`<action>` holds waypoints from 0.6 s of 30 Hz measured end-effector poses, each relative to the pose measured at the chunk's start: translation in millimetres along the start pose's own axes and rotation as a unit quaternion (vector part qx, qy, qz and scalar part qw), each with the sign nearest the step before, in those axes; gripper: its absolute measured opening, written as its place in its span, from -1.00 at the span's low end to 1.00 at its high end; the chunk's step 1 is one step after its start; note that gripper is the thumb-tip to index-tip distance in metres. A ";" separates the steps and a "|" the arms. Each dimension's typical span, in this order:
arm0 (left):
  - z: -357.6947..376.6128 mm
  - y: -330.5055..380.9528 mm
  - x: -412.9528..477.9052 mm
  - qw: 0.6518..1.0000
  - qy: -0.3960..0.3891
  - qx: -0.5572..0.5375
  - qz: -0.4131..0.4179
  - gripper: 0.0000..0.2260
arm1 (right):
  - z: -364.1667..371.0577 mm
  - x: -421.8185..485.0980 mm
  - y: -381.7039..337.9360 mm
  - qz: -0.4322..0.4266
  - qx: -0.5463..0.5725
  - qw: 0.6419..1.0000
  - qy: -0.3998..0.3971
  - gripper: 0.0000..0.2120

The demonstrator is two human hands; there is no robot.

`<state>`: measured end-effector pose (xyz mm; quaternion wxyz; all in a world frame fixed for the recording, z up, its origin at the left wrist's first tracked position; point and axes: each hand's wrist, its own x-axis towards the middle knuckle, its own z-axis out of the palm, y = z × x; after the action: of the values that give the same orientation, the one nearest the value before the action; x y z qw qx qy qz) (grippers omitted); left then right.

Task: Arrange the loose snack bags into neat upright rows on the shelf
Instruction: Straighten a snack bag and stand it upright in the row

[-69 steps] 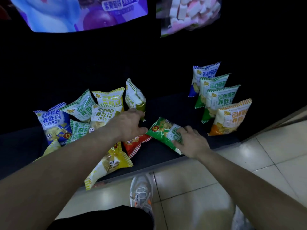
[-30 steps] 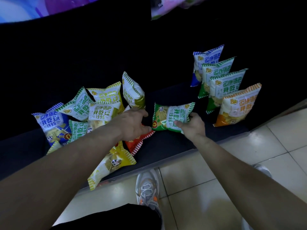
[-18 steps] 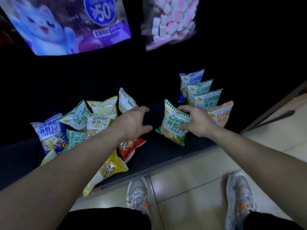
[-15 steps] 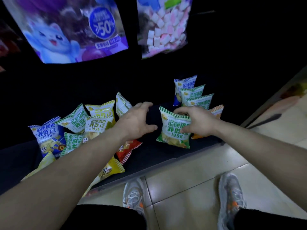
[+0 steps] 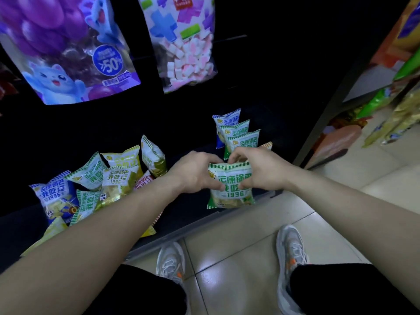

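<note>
Head cam: both hands' fingers, left (image 5: pixel 193 172) & right (image 5: pixel 261 170), grip upright green bag (image 5: pixel 231 194) marked "1996"; purple pouch (image 5: pixel 68 48) reads ">50%".

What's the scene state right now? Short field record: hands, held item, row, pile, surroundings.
left hand: closed on the left side of the green snack bag
right hand: closed on its right side and top edge
held item: green snack bag, upright, print facing the camera, near the shelf front edge
upright row: blue bag at the back, green ones in front, directly behind the hands
loose pile: unsorted bags at left, leaning and overlapping
surroundings: large hanging bags above; tiled floor, both shoes visible
</note>
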<state>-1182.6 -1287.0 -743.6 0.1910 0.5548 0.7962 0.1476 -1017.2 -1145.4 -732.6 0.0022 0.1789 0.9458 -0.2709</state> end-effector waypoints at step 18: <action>5.6 -109.3 115.4 0.974 0.122 -0.001 -0.191 -0.10 | -3.4 57.4 97.5 0.060 -0.096 0.993 0.021 -0.53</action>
<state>-1306.4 -1215.7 -813.6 0.1176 0.3704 0.9045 0.1755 -1037.5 -1047.3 -785.5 0.0157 0.2395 0.9550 -0.1743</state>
